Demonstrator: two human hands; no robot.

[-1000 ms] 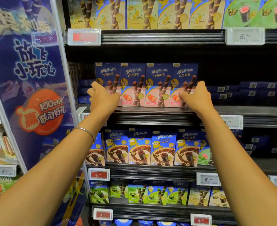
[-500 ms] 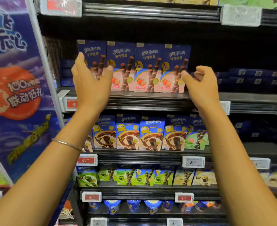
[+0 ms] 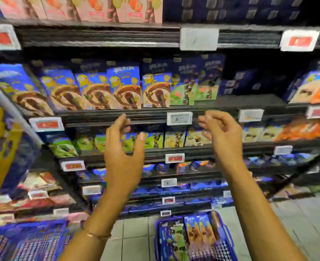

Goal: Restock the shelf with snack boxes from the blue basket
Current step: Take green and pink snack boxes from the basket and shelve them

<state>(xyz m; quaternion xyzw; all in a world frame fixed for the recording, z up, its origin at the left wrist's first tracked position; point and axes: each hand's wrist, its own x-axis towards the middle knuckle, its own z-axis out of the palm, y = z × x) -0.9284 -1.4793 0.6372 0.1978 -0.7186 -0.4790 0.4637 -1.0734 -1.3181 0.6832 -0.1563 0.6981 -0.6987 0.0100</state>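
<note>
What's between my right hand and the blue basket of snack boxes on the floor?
In the head view, nothing: right hand is empty, only lower shelf fronts behind, above the blue basket.

The basket (image 3: 229, 240) at 5 o'clock is blue, and the boxes in it (image 3: 191, 236) are blue, green and brown. On the black shelf (image 3: 249, 102), the snack boxes (image 3: 125, 87) at 11 o'clock are blue with yellow faces and brown swirls. Boxes (image 3: 183, 91) at 12 o'clock are blue and green. Price tags (image 3: 47, 124) are red and white. The floor (image 3: 306, 223) is pale grey tiles.
</note>
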